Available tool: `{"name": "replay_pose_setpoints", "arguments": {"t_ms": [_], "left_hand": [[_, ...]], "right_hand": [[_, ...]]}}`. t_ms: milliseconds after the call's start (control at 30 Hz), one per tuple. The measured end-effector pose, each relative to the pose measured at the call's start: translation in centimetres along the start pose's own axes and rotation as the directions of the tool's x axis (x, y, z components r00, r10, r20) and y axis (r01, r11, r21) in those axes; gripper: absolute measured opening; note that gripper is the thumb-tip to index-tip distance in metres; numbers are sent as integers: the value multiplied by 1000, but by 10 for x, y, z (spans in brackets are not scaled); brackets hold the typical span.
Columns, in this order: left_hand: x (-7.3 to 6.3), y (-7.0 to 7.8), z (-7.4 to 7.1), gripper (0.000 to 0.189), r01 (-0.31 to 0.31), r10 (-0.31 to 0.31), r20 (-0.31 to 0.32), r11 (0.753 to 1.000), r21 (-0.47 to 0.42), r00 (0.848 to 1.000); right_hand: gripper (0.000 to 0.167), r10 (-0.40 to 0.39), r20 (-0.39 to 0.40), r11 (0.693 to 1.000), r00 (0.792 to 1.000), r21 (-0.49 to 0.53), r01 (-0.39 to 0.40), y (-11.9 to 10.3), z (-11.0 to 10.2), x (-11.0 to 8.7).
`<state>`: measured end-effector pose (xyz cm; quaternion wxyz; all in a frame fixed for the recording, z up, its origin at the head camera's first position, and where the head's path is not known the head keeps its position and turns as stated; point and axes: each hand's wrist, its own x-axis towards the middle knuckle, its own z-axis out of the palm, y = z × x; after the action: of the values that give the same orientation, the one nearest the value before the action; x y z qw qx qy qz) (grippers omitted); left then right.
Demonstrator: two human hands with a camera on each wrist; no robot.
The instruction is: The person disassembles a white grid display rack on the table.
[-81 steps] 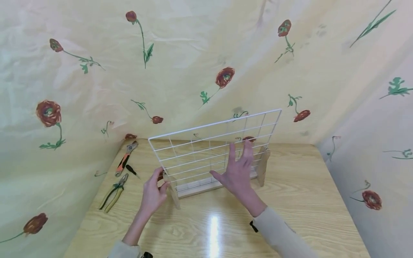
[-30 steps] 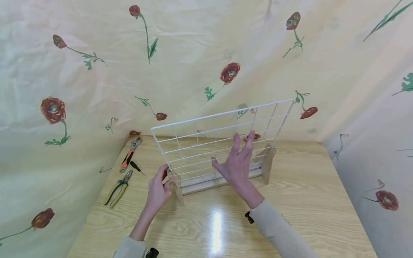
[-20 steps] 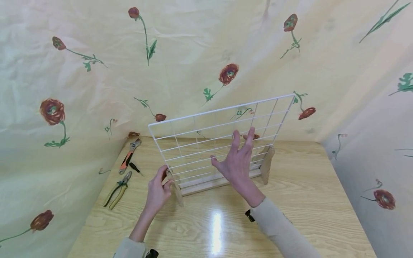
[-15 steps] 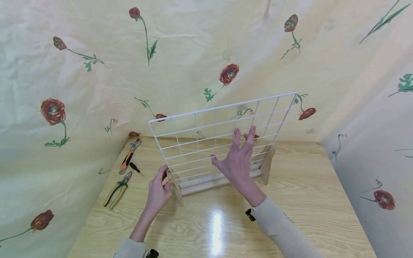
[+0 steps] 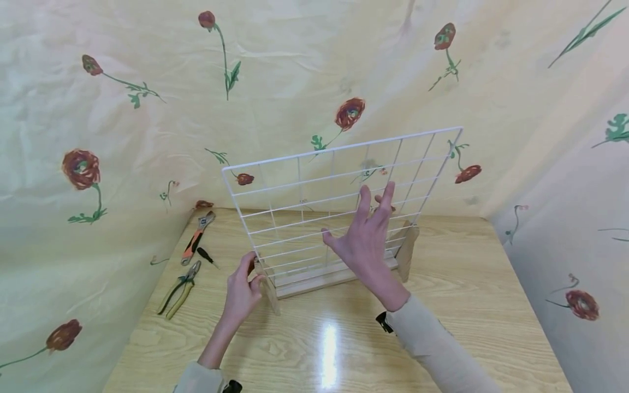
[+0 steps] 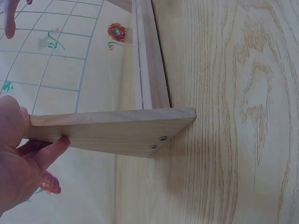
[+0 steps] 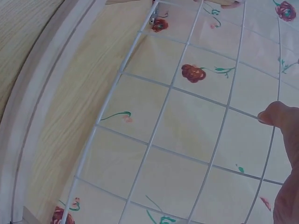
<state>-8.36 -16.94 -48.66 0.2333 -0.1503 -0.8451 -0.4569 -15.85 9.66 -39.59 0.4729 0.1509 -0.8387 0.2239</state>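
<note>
A white wire grid slants up from a wooden stand, between its two side panels. My left hand grips the upper part of the left side panel, thumb and fingers on either side of the board; two metal fasteners show low on that panel. My right hand is spread against the grid, its fingers extended and apart. In the right wrist view the thumb lies at a wire crossing; the other fingers are largely out of that frame. A wooden crossbar joins the panels at the bottom.
Left on the wood-grain table lie an adjustable wrench, a small black screwdriver and pliers with yellowish handles. A flower-patterned cloth hangs behind the table and along both sides.
The grid's top edge has swung upward, so the grid stands steeper. My right hand has risen slightly with it, while my left hand keeps its grip on the left panel.
</note>
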Motion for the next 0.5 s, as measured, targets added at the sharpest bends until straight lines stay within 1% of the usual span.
{"name": "replay_pose_setpoints", "arguments": {"t_ms": [200, 500], "left_hand": [[-1, -2, 1, 57, -9, 9, 2, 1000, 25, 1000], [-2, -3, 0, 56, -3, 3, 8, 1000, 21, 1000]], "right_hand": [[134, 6, 10, 1000, 1000, 6, -6, -3, -5, 9], [134, 23, 18, 999, 1000, -35, -23, -4, -11, 20]]}}
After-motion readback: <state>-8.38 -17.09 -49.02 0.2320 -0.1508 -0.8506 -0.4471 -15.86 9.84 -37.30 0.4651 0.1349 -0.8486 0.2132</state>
